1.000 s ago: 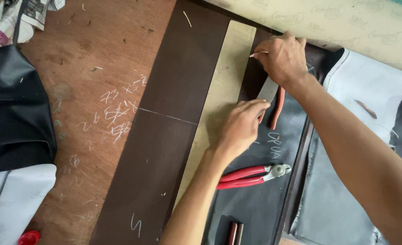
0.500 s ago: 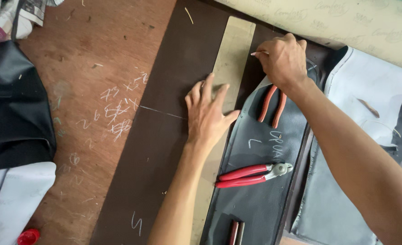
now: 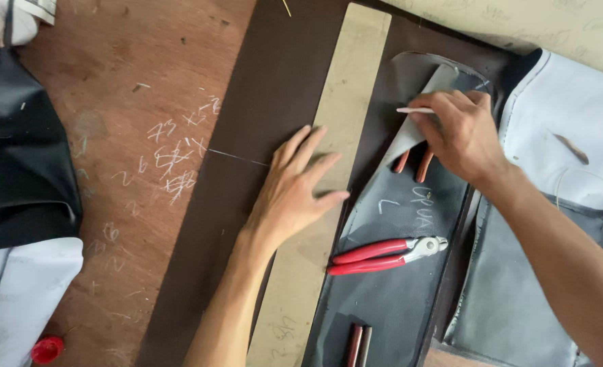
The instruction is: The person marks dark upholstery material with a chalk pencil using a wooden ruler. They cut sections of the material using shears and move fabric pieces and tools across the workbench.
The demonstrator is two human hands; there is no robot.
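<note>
Worn wooden workbench [image 3: 111, 224], chalk scribbles on its bare left part; laid across it, a long dark brown leather sheet [image 3: 247, 122] running from the top edge down to the bottom edge. On the sheet: a long tan straightedge strip [image 3: 346, 88], set lengthwise near the sheet's right margin, apparently as a guide for marking. Left hand [image 3: 295, 194]: fingers spread flat, clutching nothing, palm pressing the strip and the leather together, a placement that looks meant to stop the strip slipping. Right hand [image 3: 461, 136]: fingers pinched around a thin white marking stick [image 3: 416, 110], its tip pointing left toward the strip's right edge. Beneath that hand, a grey-backed leather piece [image 3: 397, 285] with chalk letters, its upper corner folded over; two reddish tool handles [image 3: 414, 163] partly hidden under the palm. Red-handled pliers [image 3: 383, 253] lie on the grey piece, just right of the strip, apart from both hands. Black material [image 3: 16, 143] at the left edge; pale material [image 3: 573, 115] at right. Open room: bare wood left of the sheet; right side crowded
</note>
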